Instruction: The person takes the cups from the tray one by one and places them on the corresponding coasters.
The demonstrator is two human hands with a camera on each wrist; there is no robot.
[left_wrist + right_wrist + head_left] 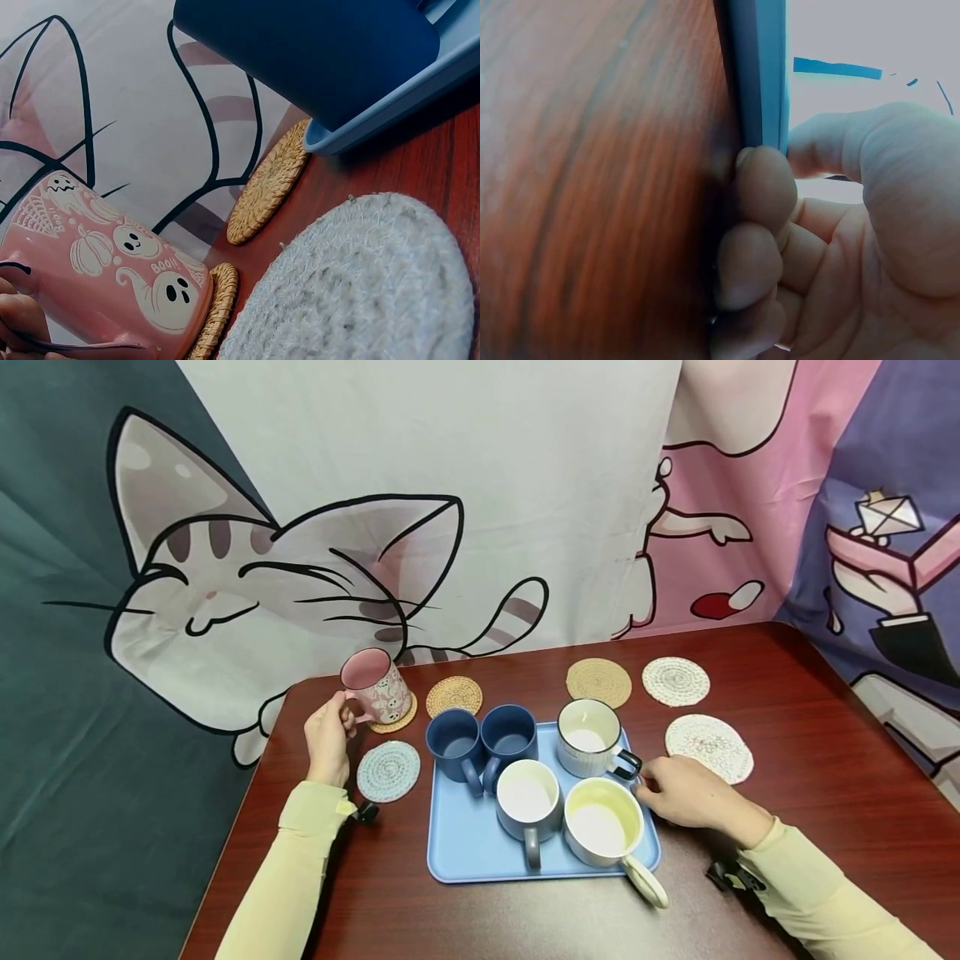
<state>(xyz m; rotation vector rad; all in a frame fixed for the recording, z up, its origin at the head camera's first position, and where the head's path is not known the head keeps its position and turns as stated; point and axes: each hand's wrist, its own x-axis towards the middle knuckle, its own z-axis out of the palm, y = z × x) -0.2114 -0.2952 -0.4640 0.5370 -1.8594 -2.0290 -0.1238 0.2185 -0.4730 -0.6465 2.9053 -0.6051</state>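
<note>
left fingers point(347, 717): curled round the handle of the pink ghost mug, pinching it from the side.
left hand point(327, 745): at the tabletop's far left, wrist resting low.
pink ghost mug point(376, 686): tilted toward the hand, its base edge on a tan woven coaster point(400, 718); glazed ceramic, likely rigid, fairly heavy, smooth and breakable. the handle looks the surest hold.
right fingers point(761, 187): curled and pressed together against the blue tray's right edge, thumb above the rim.
right hand point(686, 792): on the tabletop just right of the tray.
blue tray point(468, 843): flat plastic, probably light itself but loaded.
on the tray: two navy mugs point(482, 741), a white ribbed mug point(590, 737), a grey-blue mug point(528, 800), a cream mug point(606, 822).
tabletop point(810, 760): dark red wood grain, with more coasters, including a pale blue coaster point(387, 771) near the left hand.
</note>
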